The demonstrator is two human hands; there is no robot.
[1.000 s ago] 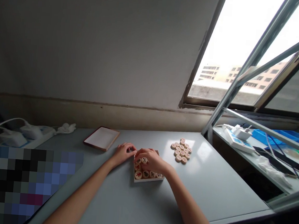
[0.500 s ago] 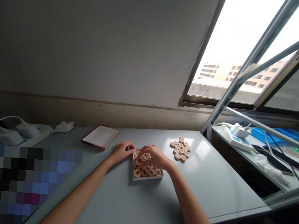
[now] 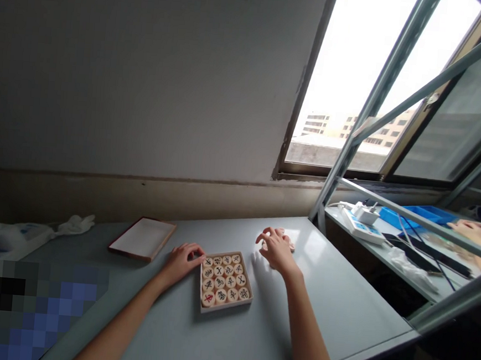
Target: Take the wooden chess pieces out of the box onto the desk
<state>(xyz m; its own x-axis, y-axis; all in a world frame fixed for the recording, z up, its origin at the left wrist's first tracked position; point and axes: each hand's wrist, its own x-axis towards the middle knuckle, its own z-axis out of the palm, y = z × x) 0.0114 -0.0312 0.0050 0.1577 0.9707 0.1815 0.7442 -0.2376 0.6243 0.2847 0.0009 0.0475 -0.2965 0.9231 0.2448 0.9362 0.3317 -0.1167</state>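
A shallow open box (image 3: pixel 227 307) on the table holds rows of round wooden Chinese chess pieces (image 3: pixel 219 282). Most of their characters are black, and a red one shows at the front left. My left hand (image 3: pixel 183 263) lies on the table with its fingers apart and loosely bent, the fingertips touching the box's far left corner. To the right of the box, my right hand (image 3: pixel 277 251) hovers with spread, bent fingers and nothing visible in them. Beneath and behind it are loose chess pieces (image 3: pixel 292 244), mostly hidden by the hand.
An upturned box lid (image 3: pixel 143 239) lies at the back left. Power strips with plugs stand at the far left (image 3: pixel 23 236) and on the neighbouring table (image 3: pixel 359 225). A metal frame (image 3: pixel 336 171) rises at the right, beyond it a blue tray (image 3: pixel 416 215) and another person's hand (image 3: pixel 473 234).
My right hand has left the box and moved right to the loose pieces. The pieces in the box are now uncovered. My left hand stays at the box corner; the view has shifted.
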